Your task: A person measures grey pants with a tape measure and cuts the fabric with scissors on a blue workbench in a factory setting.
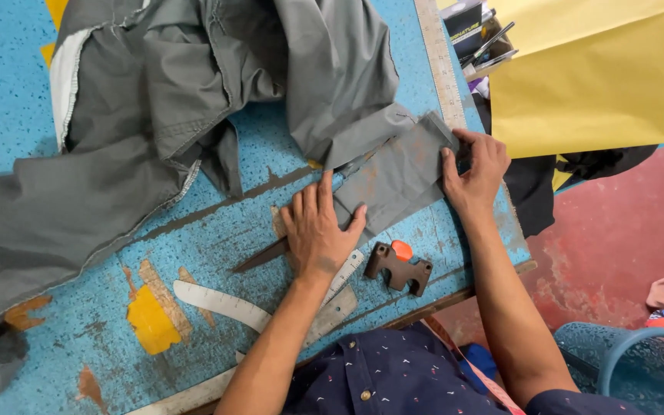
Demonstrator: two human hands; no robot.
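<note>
Blue speckled laminate, worn through to brown and yellow in patches, covers the worktable [217, 230] I am looking down on; past its right edge I see a red floor [624, 223]. My landmark is the folded grey fabric panel [397, 173] lying flat near the table's right edge. Up and left of it sprawls a large rumpled grey garment [140, 100], touching it at the fold. Above it runs a long grey metal ruler [441, 61], and further right a sheet of yellow paper [589, 77] hangs off the table. Below the panel sit a brown notched template block [399, 267] with a small orange piece behind it, and a white curved ruler [220, 305].

A dark pair of scissors [259, 256] pokes out left of the panel; its handles are hidden under my wrist. The garment runs out of view at top and left.

My left hand [318, 227] lies flat, fingers spread and unclenched, fingertips pressing the panel's lower left edge. My right hand [476, 170] rests on the panel's right end, fingers bent and pinching its edge.
</note>
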